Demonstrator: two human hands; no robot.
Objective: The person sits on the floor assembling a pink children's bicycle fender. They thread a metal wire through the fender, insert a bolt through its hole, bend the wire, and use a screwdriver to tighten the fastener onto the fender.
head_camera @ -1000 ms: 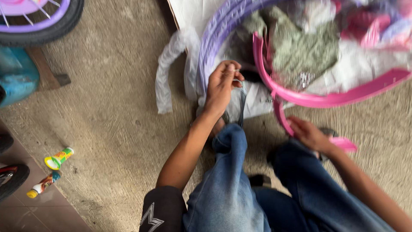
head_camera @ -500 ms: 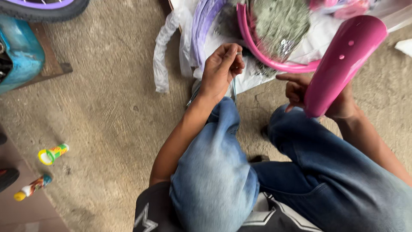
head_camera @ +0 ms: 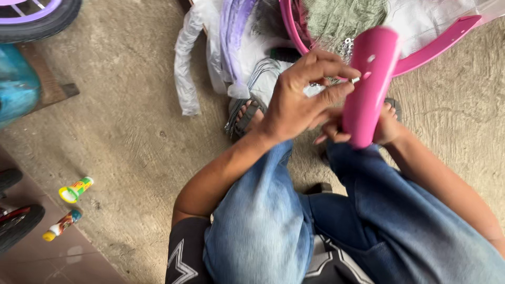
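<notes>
We note two small printed plastic tubes left of the blue-jeaned knee point(head_camera: 263, 221): green-yellow tube point(head_camera: 76, 189), orange-brown tube point(head_camera: 62, 225) below.

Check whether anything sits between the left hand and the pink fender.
Nothing visible does. The left hand pinches a small metal piece right against the pink fender, which the right hand grips from behind near its lower end.

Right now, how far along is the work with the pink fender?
Done: the pink fender is off the floor, held upright by the right hand at its lower end. In hand: the left hand pinches a small metal piece at the fender's edge, beside a hole; whether it is seated I cannot tell. Left: a second pink fender and a purple fender lie on the plastic wrap, untouched.
</notes>
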